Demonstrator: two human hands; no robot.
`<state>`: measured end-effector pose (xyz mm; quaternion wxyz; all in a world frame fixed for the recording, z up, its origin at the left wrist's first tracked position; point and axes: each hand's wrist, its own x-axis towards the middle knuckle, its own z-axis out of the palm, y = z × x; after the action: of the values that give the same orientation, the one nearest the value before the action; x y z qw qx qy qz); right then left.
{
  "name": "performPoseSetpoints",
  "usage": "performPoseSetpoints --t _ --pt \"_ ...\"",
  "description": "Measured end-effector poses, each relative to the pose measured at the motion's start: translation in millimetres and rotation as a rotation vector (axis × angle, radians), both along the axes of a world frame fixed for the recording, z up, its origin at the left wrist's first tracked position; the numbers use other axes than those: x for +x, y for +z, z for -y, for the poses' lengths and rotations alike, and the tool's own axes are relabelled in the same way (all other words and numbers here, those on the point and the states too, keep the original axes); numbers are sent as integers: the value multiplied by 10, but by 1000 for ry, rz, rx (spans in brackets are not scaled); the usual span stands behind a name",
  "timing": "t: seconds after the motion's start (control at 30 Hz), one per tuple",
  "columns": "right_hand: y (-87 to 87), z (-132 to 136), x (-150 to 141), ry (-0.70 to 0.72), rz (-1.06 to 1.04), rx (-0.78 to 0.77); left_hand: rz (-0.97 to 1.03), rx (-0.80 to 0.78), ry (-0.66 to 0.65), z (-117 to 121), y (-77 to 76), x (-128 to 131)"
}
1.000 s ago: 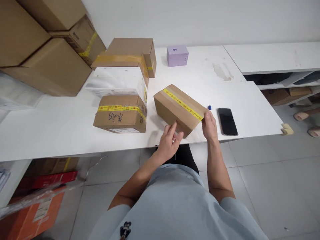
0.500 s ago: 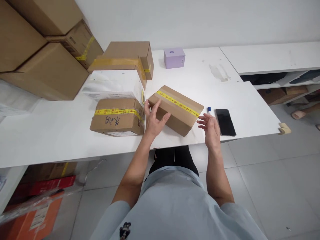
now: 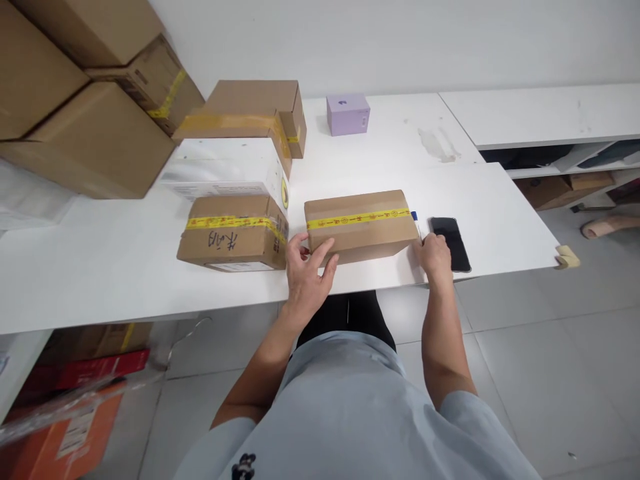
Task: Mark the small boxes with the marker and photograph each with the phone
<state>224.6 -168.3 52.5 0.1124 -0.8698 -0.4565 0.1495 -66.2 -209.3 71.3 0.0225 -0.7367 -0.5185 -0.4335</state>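
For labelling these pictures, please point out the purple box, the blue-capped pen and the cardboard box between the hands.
Purple box [image 3: 349,121]: head view, on its front face.
Blue-capped pen [image 3: 415,216]: head view, on its cap.
Cardboard box [image 3: 363,229]: head view, on its top face.

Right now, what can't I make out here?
In the head view:
Blue-capped pen: lower end hidden by the right hand.
Taped box left of it: contents hidden inside closed sides.
Purple box: side print too small to read.
Other person's foot: body cut off by right edge.
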Motion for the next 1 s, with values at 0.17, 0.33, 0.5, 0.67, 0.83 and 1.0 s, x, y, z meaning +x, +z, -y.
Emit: performPoseSetpoints --t 0.17,0.33,0.5,0.67,0.83,1.0 --pt "60 36 97 -120 -73 348 64 47 -63 -2 -6 5" --pt "470 160 -63 -258 -710 1212 92 116 -115 19 -31 63" --pt "817 219 -573 176 -1026 1170 25 188 -44 13 -82 96" --pt "823 86 -1050 578 -1010 864 -9 207 -25 1 -76 83" --pt "796 -1 -1249 600 -975 704 -78 154 30 -18 -40 72" --pt "749 33 -1283 637 -904 713 -119 66 41 -37 -40 64"
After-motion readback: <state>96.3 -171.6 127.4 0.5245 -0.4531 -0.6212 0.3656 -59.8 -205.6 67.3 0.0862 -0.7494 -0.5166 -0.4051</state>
